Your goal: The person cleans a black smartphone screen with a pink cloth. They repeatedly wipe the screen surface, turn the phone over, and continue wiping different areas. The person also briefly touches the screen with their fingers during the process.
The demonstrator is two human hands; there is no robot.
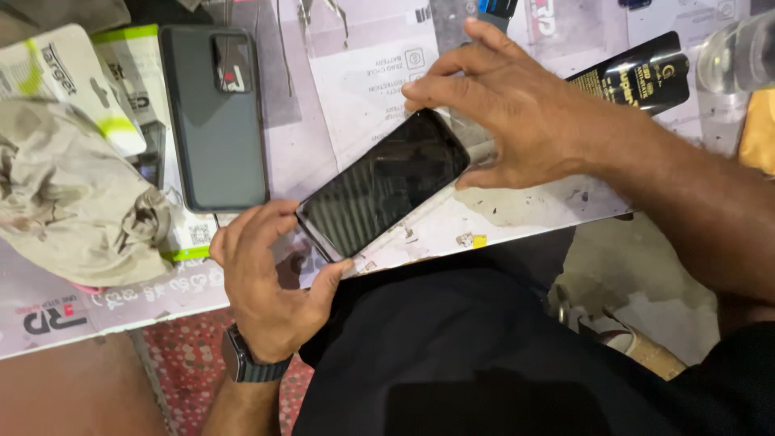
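Note:
A black smartphone lies tilted at the near edge of a paper-covered worktable, its dark screen up. My left hand pinches its lower left corner between thumb and fingers; a dark watch sits on that wrist. My right hand arches over the phone's upper right end, fingertips on its top edge and thumb at its right side.
A grey-green phone case lies face down at the upper left, next to white and green boxes and a crumpled cloth. A black packet and a clear bottle sit at the upper right. My dark-clothed lap is below.

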